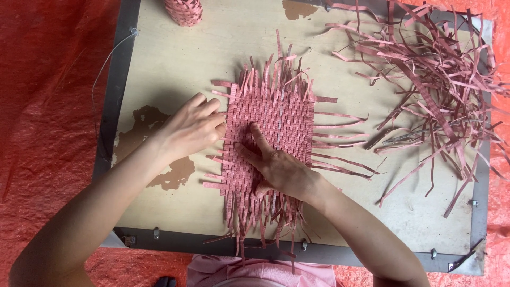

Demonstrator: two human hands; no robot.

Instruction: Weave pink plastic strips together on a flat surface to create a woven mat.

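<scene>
1. I see a pink woven mat (271, 130) lying flat near the middle of the board (175, 58), loose strip ends sticking out on all four sides.
2. My left hand (188, 130) rests at the mat's left edge, fingers bent and close together, tips touching the strip ends there. Nothing is pinched that I can make out; the hand holds nothing clear of the board.
3. My right hand (276, 167) lies palm down on the mat's lower middle, index finger stretched up along the weave, thumb spread to the left. It presses flat, open, gripping nothing.
4. A heap of loose pink strips (435, 90) sits at the board's right, well apart from both hands; a few strays reach toward the mat.
5. A small woven basket (183, 10) stands at the board's top edge, partly cut off.
6. Red tarp (42, 106) lies around the board, and a thin wire (101, 79) runs along its left rim.
</scene>
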